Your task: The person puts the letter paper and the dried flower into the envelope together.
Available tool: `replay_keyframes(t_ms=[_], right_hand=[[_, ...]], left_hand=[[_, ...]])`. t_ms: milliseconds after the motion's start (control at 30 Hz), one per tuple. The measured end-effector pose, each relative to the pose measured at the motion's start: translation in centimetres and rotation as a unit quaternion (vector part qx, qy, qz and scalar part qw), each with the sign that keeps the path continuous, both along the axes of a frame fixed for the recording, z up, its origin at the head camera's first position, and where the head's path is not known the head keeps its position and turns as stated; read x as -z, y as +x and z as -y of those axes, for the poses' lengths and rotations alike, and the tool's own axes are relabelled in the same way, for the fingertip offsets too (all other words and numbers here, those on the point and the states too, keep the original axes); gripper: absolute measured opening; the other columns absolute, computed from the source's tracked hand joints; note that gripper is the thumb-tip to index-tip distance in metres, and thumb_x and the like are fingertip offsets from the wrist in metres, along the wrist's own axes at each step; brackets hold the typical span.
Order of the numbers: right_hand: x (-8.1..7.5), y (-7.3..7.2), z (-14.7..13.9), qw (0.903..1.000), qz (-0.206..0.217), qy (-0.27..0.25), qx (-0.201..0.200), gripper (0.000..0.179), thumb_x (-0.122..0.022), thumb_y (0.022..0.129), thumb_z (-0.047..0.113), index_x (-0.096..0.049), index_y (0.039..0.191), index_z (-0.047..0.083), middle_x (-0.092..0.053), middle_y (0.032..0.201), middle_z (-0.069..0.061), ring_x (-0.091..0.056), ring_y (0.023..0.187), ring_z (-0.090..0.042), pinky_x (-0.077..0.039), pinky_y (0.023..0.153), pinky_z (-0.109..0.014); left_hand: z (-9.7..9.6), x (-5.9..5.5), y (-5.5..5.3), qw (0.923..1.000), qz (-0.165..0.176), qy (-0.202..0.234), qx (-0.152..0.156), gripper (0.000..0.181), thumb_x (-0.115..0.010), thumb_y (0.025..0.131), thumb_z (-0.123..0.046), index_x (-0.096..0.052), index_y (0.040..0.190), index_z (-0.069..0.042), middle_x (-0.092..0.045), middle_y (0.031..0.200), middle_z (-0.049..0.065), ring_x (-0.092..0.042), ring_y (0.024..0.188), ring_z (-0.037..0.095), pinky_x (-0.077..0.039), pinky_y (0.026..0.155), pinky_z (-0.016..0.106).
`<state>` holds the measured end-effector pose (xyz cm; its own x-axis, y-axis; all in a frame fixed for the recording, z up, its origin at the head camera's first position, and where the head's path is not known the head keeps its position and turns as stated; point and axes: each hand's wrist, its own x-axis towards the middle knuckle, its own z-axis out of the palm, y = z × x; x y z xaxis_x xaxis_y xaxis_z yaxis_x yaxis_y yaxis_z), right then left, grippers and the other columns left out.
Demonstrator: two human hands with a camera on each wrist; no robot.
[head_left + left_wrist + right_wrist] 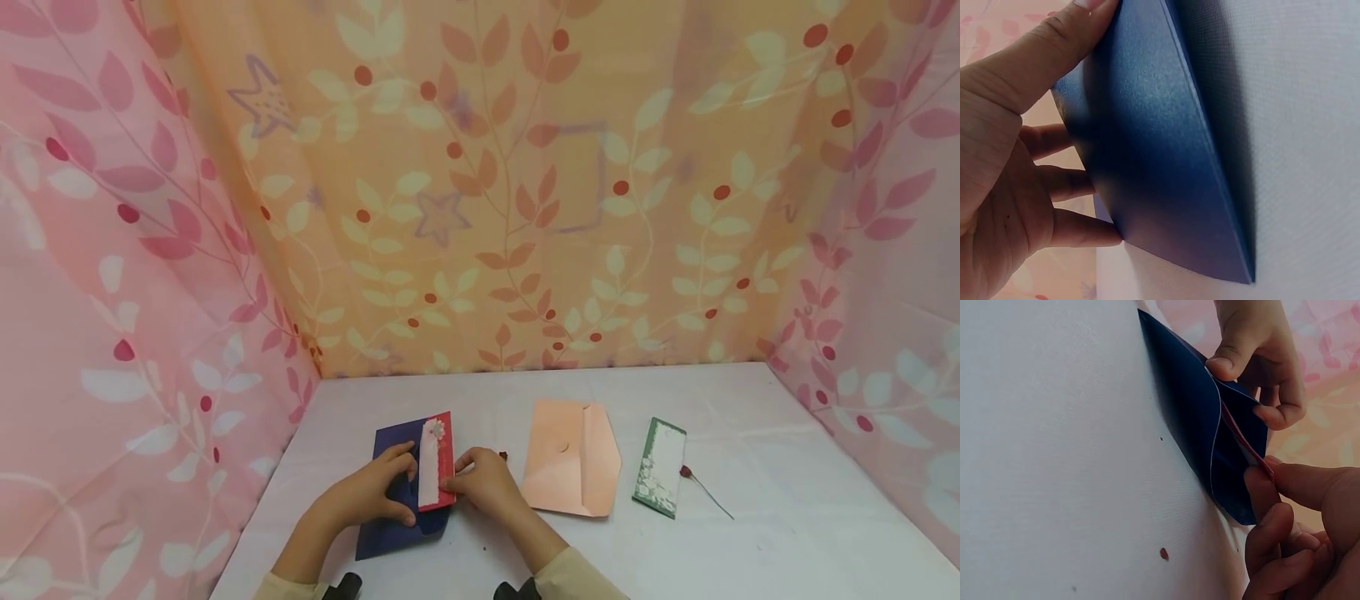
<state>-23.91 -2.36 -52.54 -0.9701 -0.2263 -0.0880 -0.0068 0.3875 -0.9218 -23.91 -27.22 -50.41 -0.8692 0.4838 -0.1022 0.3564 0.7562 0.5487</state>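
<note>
A dark blue envelope (397,537) is tilted up off the white table, its mouth spread apart in the right wrist view. My left hand (367,493) grips it, the thumb on one face and the fingertips along the far edge. Between thumb and fingers, my right hand (487,482) pinches the edge of a red card (446,442) with a white panel and a pale flower. Seen from the right wrist, the red card (1246,439) sits partly within the envelope's mouth, its outer edge sticking out.
Right of the hands lie a peach envelope (555,458) with its flap open and a green-edged floral card (662,467). A dried red rose on a thin stem (708,493) lies beside that card. Small dark red bits (1164,554) dot the cloth. Patterned curtains (480,208) enclose the table.
</note>
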Motion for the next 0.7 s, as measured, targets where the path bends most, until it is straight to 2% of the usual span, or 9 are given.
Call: replay_keyframes(t_ms=[200,433,533,700], right_hand=[[-0.3,-0.2,0.1,0.9997,0.007,0.015,-0.015,0.031,-0.088,0.08,0.027,-0.065,0.091,0.01,-0.058,0.055,0.001,-0.05,0.043,-0.012,-0.041,0.045,-0.027],[-0.9,-0.5,0.0,0.9986,0.0,0.027,-0.046,0.017,-0.081,0.089,0.023,-0.068,0.089,0.011,-0.069,0.066,-0.006,-0.053,0.046,-0.013,-0.043,0.046,-0.027],[-0.8,-0.9,0.1,0.9983,0.0,0.028,-0.051,0.014,-0.079,0.089,0.019,-0.069,0.093,0.009,-0.071,0.068,-0.005,-0.054,0.048,-0.013,-0.044,0.046,-0.027],[-0.4,-1.6,0.5,0.9987,-0.007,0.037,-0.035,0.026,-0.081,0.084,0.018,-0.069,0.104,0.005,-0.069,0.066,-0.001,-0.055,0.048,-0.012,-0.044,0.048,-0.028]], left_hand=[[-0.2,0.3,0.0,0.9999,0.01,-0.002,-0.005,0.054,-0.088,0.07,-0.056,-0.053,0.103,-0.033,-0.036,0.162,0.017,-0.041,0.142,0.048,-0.039,0.107,0.068],[-0.2,-0.1,0.0,1.0,0.007,0.0,-0.004,0.056,-0.088,0.07,-0.056,-0.054,0.105,-0.03,-0.036,0.162,0.018,-0.041,0.142,0.048,-0.039,0.108,0.067],[-0.2,-0.1,0.0,0.9999,0.008,0.0,-0.006,0.055,-0.088,0.07,-0.056,-0.055,0.107,-0.03,-0.035,0.162,0.018,-0.041,0.142,0.048,-0.039,0.107,0.068],[-0.3,-0.1,0.0,1.0,0.004,0.0,-0.005,0.056,-0.089,0.071,-0.054,-0.055,0.108,-0.03,-0.036,0.162,0.018,-0.042,0.141,0.047,-0.039,0.108,0.067]])
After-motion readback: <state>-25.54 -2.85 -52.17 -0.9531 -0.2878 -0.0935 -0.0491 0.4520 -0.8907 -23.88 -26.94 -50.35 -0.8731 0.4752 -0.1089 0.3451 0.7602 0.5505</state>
